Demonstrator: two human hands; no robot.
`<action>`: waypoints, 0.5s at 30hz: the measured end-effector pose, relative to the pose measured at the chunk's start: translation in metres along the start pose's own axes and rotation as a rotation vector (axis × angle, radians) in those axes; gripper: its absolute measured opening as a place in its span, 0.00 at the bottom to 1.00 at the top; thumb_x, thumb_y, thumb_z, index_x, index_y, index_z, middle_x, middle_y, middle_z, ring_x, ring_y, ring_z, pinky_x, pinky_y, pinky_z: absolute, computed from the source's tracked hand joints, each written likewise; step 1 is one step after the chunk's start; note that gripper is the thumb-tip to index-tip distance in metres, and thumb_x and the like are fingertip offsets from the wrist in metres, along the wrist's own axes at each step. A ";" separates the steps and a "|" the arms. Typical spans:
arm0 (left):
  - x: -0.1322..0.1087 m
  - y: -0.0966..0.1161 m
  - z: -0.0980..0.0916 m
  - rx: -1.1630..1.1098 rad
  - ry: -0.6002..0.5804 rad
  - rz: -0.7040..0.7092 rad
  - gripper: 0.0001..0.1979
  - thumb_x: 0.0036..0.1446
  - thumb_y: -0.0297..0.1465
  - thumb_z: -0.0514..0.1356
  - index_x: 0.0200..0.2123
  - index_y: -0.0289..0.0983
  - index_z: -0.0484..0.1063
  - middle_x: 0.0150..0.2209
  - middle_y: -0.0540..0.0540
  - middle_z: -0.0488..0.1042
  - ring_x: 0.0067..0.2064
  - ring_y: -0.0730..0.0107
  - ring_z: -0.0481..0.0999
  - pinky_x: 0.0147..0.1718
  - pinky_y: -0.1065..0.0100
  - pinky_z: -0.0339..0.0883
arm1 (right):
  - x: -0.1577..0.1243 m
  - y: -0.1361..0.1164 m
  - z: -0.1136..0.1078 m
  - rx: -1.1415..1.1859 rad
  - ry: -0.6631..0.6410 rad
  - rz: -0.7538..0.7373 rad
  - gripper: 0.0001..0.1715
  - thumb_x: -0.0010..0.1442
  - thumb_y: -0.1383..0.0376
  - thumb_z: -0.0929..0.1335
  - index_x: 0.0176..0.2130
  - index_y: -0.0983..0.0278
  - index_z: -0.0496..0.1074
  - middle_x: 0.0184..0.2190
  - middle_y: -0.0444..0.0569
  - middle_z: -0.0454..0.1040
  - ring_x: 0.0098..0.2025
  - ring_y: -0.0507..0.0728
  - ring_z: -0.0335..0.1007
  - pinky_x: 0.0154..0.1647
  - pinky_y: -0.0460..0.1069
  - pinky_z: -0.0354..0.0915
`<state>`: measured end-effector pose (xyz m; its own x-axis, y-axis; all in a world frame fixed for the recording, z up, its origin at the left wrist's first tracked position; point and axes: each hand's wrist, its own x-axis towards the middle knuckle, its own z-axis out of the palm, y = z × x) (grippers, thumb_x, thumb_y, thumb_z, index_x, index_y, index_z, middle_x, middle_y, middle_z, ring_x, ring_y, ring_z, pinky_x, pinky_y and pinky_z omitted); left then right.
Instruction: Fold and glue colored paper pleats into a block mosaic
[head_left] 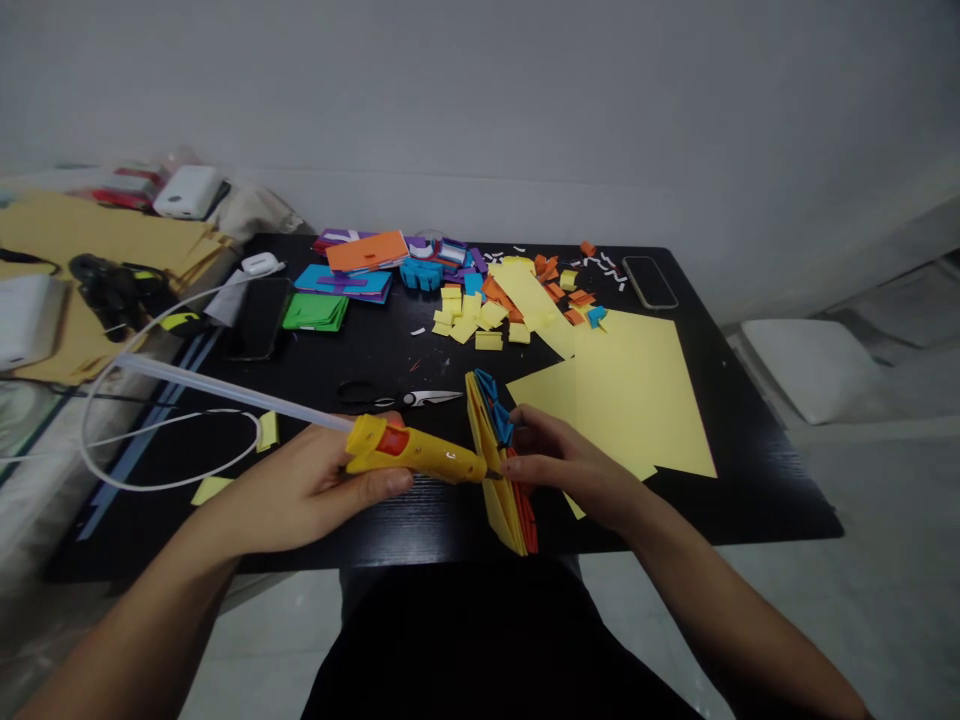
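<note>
My left hand (330,485) is wrapped round a yellow glue gun (431,455), with a long pale glue stick (232,388) coming out of its back end. The gun's nozzle points right and meets, or nearly meets, a folded paper piece (499,480). That piece stands on edge, yellow on its left side, with blue and orange-red folded strips on its right. My right hand (551,460) grips it from the right, thumb and fingers near its middle. Just beyond the glue gun lie scissors (420,398) with their blades pointing right.
Yellow sheets (637,390) cover the table's right part. Small yellow folded papers (465,318) and orange bits lie behind. Stacked coloured papers (360,270) sit at the back left, near a dark phone (259,318). A white cable (169,488) loops at left. Another phone (649,282) lies back right.
</note>
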<state>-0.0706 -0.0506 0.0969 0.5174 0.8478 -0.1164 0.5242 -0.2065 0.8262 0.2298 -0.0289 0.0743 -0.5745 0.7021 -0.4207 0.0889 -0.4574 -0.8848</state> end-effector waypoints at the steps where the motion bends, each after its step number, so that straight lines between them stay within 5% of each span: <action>1: 0.000 0.000 0.000 0.002 -0.002 -0.002 0.14 0.67 0.43 0.61 0.44 0.42 0.82 0.34 0.49 0.81 0.32 0.67 0.79 0.30 0.71 0.75 | 0.000 0.000 0.000 0.001 -0.001 -0.001 0.25 0.54 0.52 0.78 0.43 0.60 0.68 0.40 0.47 0.77 0.39 0.57 0.74 0.36 0.52 0.74; 15: 0.003 -0.002 -0.004 0.119 0.107 -0.024 0.17 0.70 0.44 0.59 0.45 0.38 0.80 0.35 0.50 0.80 0.35 0.67 0.77 0.37 0.70 0.74 | -0.001 0.002 0.000 0.013 -0.009 0.004 0.28 0.55 0.53 0.78 0.50 0.60 0.69 0.47 0.51 0.78 0.45 0.61 0.77 0.40 0.55 0.75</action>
<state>-0.0725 -0.0458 0.0968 0.4319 0.8992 -0.0706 0.6153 -0.2365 0.7520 0.2308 -0.0300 0.0729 -0.5818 0.6954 -0.4219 0.0802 -0.4671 -0.8805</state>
